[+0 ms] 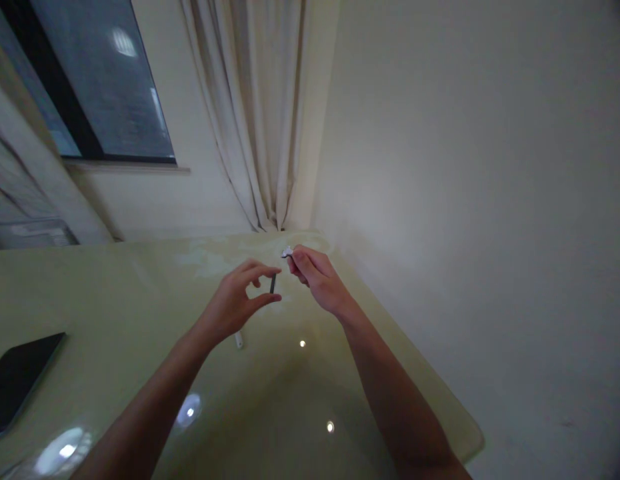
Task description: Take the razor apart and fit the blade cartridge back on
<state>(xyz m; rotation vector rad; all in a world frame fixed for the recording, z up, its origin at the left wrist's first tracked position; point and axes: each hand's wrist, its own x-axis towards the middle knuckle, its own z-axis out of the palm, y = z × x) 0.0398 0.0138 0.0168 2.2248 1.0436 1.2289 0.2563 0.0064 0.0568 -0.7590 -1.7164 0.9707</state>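
Between the thumb and fingertips of my left hand (240, 293) is a short, dark, thin bar (273, 283), held nearly upright. My right hand (315, 272) is closed on a small whitish, crumpled-looking piece (287, 252) that pokes out past the thumb; its exact kind is too small to make out. The two hands are close together but apart, over the far part of the table. Partly hidden below my left wrist, a small white strip-like object (239, 340) lies on the table.
The glossy greenish table (270, 400) reflects several lights. A dark flat tablet-like device (23, 380) lies at the left. A wall (465, 200) runs along the table's right edge. Curtains (255, 120) hang behind, beside a dark-framed window (115, 80).
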